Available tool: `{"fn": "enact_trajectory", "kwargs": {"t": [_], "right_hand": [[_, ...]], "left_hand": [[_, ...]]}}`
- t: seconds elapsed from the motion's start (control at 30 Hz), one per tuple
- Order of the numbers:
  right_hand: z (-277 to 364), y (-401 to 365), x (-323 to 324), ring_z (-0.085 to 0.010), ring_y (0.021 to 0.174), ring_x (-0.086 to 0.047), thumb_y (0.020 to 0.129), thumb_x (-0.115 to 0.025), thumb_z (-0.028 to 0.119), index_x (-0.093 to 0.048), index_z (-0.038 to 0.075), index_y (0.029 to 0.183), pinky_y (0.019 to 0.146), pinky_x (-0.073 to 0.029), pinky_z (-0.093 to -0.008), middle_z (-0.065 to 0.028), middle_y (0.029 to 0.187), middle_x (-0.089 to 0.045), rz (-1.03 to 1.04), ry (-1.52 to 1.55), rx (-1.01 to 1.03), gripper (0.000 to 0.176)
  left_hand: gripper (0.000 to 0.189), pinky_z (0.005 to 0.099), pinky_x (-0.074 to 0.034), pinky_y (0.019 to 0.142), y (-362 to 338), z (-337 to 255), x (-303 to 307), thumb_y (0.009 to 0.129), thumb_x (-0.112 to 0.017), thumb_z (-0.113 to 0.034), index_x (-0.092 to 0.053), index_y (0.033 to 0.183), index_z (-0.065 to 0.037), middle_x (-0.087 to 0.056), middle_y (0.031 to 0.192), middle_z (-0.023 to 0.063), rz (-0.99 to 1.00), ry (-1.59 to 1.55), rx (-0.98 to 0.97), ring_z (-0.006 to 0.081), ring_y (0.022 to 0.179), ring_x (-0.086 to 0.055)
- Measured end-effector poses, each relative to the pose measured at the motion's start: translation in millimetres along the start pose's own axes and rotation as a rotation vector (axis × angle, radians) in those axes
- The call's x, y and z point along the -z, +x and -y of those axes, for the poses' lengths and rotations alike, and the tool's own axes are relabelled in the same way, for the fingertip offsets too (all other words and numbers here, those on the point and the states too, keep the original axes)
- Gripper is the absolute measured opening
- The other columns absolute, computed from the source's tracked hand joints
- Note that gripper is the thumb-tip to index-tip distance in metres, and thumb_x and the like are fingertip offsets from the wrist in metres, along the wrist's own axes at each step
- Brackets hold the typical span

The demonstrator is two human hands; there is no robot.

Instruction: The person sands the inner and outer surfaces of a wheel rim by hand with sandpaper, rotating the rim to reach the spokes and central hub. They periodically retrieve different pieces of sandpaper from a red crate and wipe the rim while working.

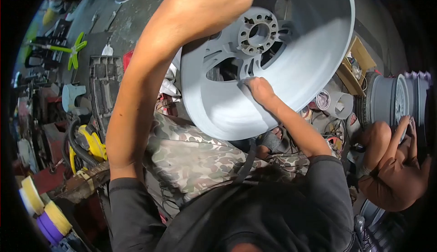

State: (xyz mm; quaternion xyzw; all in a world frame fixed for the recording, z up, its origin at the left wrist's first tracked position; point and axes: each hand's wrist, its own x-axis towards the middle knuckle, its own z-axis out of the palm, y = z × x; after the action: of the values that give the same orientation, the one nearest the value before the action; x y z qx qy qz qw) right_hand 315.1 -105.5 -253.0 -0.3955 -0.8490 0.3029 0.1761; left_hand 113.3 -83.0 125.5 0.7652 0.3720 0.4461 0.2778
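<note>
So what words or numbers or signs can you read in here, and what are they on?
None: I can't read any words, brands, numbers or signs here.
Grey wheel: no lettering I can make out.
Cardboard box and yellow machine: any marks are too small or blurred to read.

Bright, whitish light washes the lower inner barrel of the pale grey metal wheel (pixel 298 81), while dark shadow covers its upper right; the source is out of view. The black cloth shirt (pixel 273 211) swallows detail. Fisheye distortion bends everything inside a black border, softening the yellow-and-purple round spools (pixel 53 223).
</note>
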Motion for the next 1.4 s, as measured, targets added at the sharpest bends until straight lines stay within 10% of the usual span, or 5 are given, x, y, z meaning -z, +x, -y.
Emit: {"fn": "enact_trajectory", "kwargs": {"t": [0.4,0.8,1.1,1.23,1.4], "right_hand": [[164,132,21,-0.0455,0.076,-0.062,0.088,-0.059,0.008,-0.067,0.000,0.088,0.065,-0.047,-0.0494,-0.0274,0.077,-0.061,-0.362,0.527,0.075,0.011],[43,31,-27,-0.0347,0.085,-0.071,0.087,-0.060,0.018,-0.075,0.003,0.090,0.078,-0.057,-0.0472,-0.0211,0.088,-0.071,0.237,-0.368,0.036,0.021],[191,136,54,-0.0468,0.077,-0.062,0.083,-0.056,0.004,-0.068,-0.003,0.083,0.072,-0.050,-0.0491,-0.0271,0.077,-0.063,-0.595,0.751,0.044,0.014],[112,44,-24,-0.0393,0.080,-0.067,0.088,-0.060,0.008,-0.067,0.001,0.101,0.067,-0.051,-0.0485,-0.0213,0.087,-0.068,-0.255,0.267,0.214,0.016],[-85,-8,21,-0.0296,0.099,-0.070,0.086,-0.055,0.011,-0.074,0.009,0.092,0.122,-0.021,-0.0572,-0.0129,0.097,-0.072,0.263,-0.711,0.086,0.020]], "left_hand": [[0.061,0.0285,-0.051,0.085,-3,26,-3,0.081,-0.060,-0.003,-0.046,0.140,0.006,-0.064,0.117,0.0158,-0.093,0.268,0.006,0.0168,0.099,-0.061],[0.061,0.0319,-0.049,0.092,-1,23,-1,0.080,-0.061,-0.004,-0.048,0.138,0.006,-0.064,0.118,0.0185,-0.080,0.235,0.062,0.0224,0.102,-0.062],[0.059,0.0314,-0.049,0.092,-1,23,0,0.079,-0.060,-0.003,-0.049,0.136,0.007,-0.065,0.114,0.0188,-0.056,0.404,-0.072,0.0214,0.103,-0.062],[0.059,0.0319,-0.048,0.093,-5,-1,-9,0.079,-0.059,-0.003,-0.049,0.136,0.007,-0.065,0.114,0.0191,-0.066,0.315,0.058,0.0225,0.104,-0.062],[0.059,0.0320,-0.048,0.093,-3,7,-11,0.079,-0.058,-0.003,-0.050,0.136,0.006,-0.065,0.112,0.0180,-0.123,0.540,-0.027,0.0229,0.103,-0.061]]}}
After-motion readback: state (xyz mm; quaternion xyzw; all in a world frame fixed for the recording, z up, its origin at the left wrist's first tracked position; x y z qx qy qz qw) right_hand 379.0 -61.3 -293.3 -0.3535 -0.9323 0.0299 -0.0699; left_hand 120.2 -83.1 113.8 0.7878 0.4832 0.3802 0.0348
